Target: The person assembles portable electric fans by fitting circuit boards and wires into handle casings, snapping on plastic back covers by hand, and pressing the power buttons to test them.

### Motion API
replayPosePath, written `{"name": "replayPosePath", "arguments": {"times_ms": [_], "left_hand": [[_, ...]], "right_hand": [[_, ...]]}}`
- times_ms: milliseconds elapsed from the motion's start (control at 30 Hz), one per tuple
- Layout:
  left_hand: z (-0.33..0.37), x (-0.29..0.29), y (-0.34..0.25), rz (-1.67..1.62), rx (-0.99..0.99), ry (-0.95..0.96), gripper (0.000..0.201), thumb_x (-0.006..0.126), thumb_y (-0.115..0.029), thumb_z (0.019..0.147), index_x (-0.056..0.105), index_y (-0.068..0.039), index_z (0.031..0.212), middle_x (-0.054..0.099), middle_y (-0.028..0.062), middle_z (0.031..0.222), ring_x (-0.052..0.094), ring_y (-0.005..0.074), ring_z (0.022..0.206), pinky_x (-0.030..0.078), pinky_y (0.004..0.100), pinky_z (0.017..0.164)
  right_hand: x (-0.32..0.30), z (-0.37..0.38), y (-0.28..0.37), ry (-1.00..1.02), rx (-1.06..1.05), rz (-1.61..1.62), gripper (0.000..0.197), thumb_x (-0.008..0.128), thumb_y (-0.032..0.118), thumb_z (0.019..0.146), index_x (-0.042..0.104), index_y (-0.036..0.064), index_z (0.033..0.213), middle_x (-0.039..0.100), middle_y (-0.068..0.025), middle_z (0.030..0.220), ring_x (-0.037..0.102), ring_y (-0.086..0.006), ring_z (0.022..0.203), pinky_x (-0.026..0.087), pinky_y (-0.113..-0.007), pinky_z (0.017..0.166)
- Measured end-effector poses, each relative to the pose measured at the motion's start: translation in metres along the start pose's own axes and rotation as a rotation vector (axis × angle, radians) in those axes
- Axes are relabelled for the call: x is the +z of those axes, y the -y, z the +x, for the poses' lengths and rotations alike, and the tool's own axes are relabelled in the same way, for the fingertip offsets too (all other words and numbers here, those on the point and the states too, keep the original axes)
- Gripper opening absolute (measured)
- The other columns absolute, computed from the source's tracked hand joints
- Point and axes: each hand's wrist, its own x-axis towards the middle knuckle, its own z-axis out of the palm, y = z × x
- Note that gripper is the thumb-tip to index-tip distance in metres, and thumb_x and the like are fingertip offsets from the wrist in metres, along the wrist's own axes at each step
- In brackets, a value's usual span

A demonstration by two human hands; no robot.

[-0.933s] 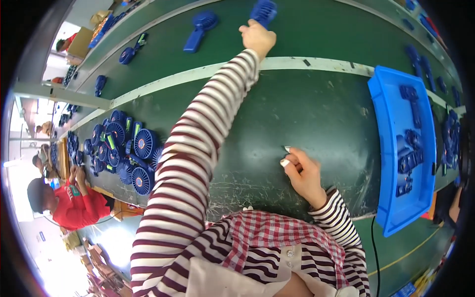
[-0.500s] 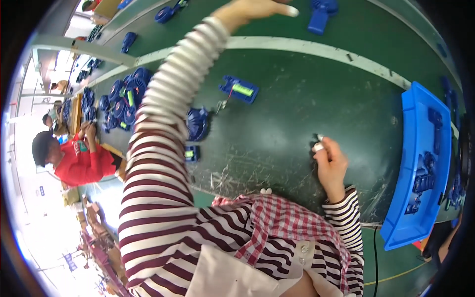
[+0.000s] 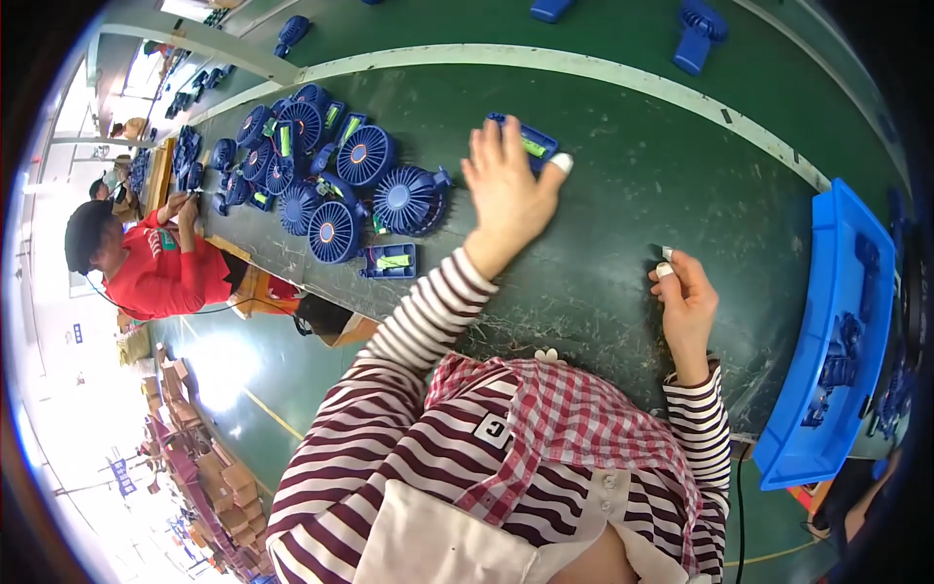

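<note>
We have our left hand (image 3: 511,190) spread open at upper centre, over a blue-and-green casing (image 3: 537,143) — whether touching, we cannot tell. Our right hand (image 3: 691,310) curls right of centre — any hold unclear. Blue fans (image 3: 366,156) crowd upper left; a blue tray (image 3: 800,453) sits far right.

A factory assembly workshop is indicated: blue fans (image 3: 365,157) are heaped on a green workbench (image 3: 589,282) left of the left hand (image 3: 510,195), and more are laid beyond a white rail (image 3: 584,64) ahead of both hands. A blue tray (image 3: 793,448) is set right of the right hand (image 3: 690,307); far left, a worker (image 3: 175,263) and cardboard boxes (image 3: 233,479) are seen.
</note>
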Motion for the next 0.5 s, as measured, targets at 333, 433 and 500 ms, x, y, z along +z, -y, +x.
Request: {"name": "replayPosePath", "arguments": {"times_ms": [333, 433, 500], "left_hand": [[-0.046, 0.001, -0.081, -0.486, 0.816, 0.636, 0.045, 0.065, -0.034, 0.074, 0.059, -0.004, 0.107, 0.052, 0.0138, 0.119, 0.047, 0.0311, 0.113, 0.023, 0.0556, 0.102], [-0.054, -0.012, -0.079, -0.565, 0.892, 0.726, 0.04, 0.067, -0.031, 0.071, 0.064, 0.0, 0.096, 0.058, 0.0115, 0.107, 0.05, 0.0269, 0.108, 0.024, 0.0509, 0.102], [-0.06, -0.02, -0.072, -0.598, 0.914, 0.724, 0.032, 0.068, -0.027, 0.068, 0.065, 0.0, 0.084, 0.06, 0.0098, 0.1, 0.052, 0.0244, 0.104, 0.029, 0.0459, 0.098]], "right_hand": [[-0.023, 0.05, 0.061, -0.067, -0.448, -0.565, 0.058, 0.07, 0.015, 0.07, 0.048, 0.0002, 0.122, 0.049, -0.0202, 0.122, 0.048, -0.0346, 0.112, 0.041, -0.038, 0.092], [-0.003, 0.064, 0.056, 0.026, -0.503, -0.759, 0.078, 0.073, 0.035, 0.064, 0.042, -0.0001, 0.126, 0.042, -0.021, 0.128, 0.044, -0.0356, 0.112, 0.04, -0.042, 0.091], [0.023, 0.065, 0.061, 0.053, -0.503, -0.77, 0.081, 0.074, 0.035, 0.062, 0.04, 0.0006, 0.127, 0.041, -0.0216, 0.127, 0.044, -0.0362, 0.112, 0.041, -0.043, 0.089]]}}
